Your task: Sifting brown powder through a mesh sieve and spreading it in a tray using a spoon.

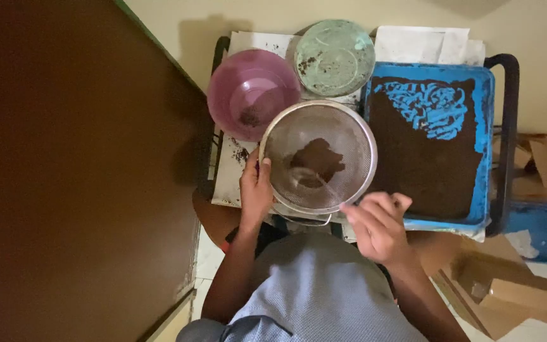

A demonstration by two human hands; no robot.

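Observation:
A round metal mesh sieve (343,136) with a clump of dark brown powder (314,161) in its middle sits over a bowl in front of me. My left hand (256,190) grips the sieve's left rim. My right hand (378,221) is at the sieve's lower right rim, fingers curled and blurred; whether it holds the rim I cannot tell. Right of the sieve lies a blue tray (485,126) covered with a layer of the same dark powder.
A pink bowl (245,88) with a little powder and a pale green lid or dish (335,57) stand behind the sieve. White paper sheets (422,44) lie under them. A dark brown board (77,164) fills the left. Cardboard pieces (514,291) lie on the floor at right.

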